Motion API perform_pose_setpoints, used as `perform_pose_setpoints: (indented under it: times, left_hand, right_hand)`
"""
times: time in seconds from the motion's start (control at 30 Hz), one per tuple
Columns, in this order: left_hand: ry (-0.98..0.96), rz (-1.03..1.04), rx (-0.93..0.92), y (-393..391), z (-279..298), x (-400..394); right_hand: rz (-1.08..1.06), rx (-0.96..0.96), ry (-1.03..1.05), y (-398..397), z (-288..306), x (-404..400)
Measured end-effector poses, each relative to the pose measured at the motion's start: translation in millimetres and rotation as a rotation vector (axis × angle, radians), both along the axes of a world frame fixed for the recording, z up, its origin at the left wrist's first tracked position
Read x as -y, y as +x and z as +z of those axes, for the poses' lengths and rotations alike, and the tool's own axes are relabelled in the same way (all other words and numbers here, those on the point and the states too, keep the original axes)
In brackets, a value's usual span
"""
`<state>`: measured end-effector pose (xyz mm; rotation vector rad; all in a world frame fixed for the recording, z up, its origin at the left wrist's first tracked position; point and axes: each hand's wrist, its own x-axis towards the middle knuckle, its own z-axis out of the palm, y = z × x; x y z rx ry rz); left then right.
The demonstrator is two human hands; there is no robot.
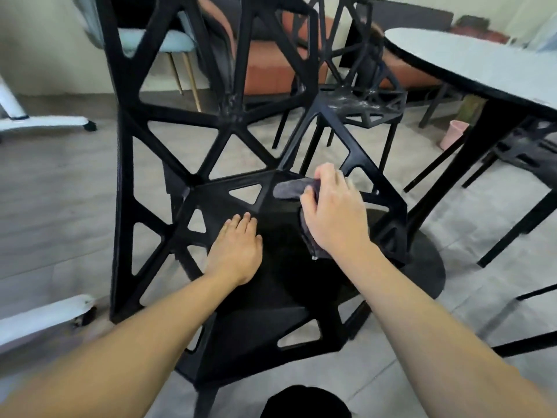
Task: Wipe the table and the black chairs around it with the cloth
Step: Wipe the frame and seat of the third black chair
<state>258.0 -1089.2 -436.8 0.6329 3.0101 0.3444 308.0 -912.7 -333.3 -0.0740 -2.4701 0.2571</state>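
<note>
A black chair [271, 327] with triangular cut-outs stands right in front of me, its tall back at the left. My right hand [334, 215] grips a grey cloth [291, 188] and presses it onto the far right part of the seat. My left hand [238, 248] lies flat on the seat's middle, fingers straight. The grey table [470, 60] with a black edge is at the upper right. A second black chair [361, 110] stands behind the first one, and a third [524, 155] is tucked under the table at the right.
The table's round black base [428, 267] sits on the floor just right of the chair. A pink bin [453, 134] stands under the table. White wheeled legs [45, 122] lie at the left. An orange sofa [271, 70] and a pale blue chair [150, 40] stand behind.
</note>
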Motion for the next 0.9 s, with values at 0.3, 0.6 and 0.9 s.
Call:
perform_pose_setpoints:
  times: [0.3,0.6,0.9]
  left_hand:
    - [-0.052,-0.014,-0.062,-5.7,8.7,0.6]
    - [-0.215,0.186,-0.611,-107.1,73.9,37.6]
    - [-0.369,0.317,-0.691,-166.8,106.0,56.7]
  right_hand:
    - [0.332,0.698,0.043,-67.5,-46.1,-54.4]
    - [0.533,0.433,0.031,-129.6,-84.3,-32.9]
    - [0.449,-0.596,-0.155,-221.9,40.7,39.1]
